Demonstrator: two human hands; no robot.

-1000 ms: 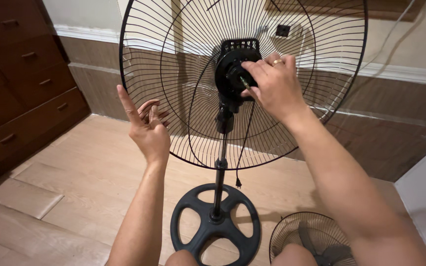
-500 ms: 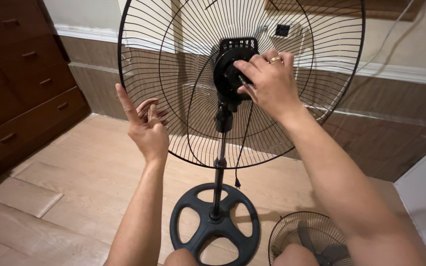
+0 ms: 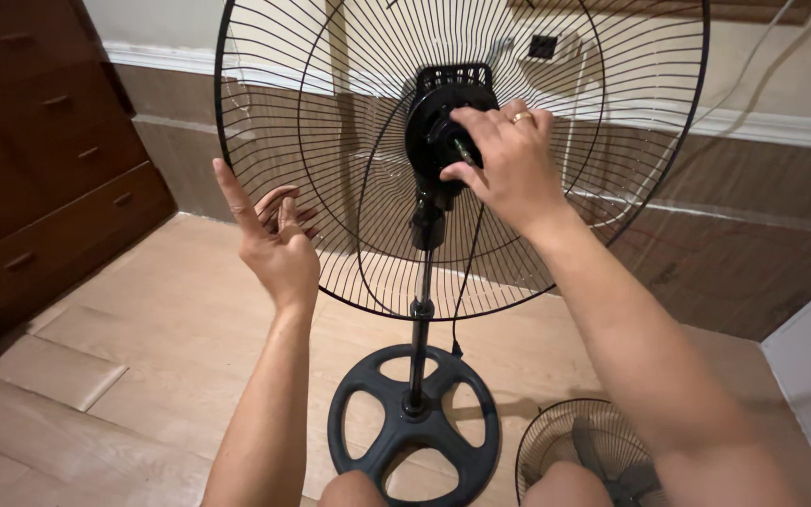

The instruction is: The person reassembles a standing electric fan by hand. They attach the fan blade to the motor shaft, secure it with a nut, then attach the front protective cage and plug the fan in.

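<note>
Pale wood-plank floor (image 3: pixel 171 329) with a fan stand and a loose grille on it.

The floor runs under both forearms, its boards laid at a slant. Below the right hand (image 3: pixel 504 164), straight down the pole, the round dark base (image 3: pixel 413 422) of the fan stand sits flat on the planks, its spoked openings showing wood through them. Down and to the right of that hand, near the base but apart from it, a second wire grille (image 3: pixel 579 451) lies on the floor. Far left of the left hand (image 3: pixel 274 239), a dark wooden chest of drawers (image 3: pixel 39 178) stands on the boards.
</note>
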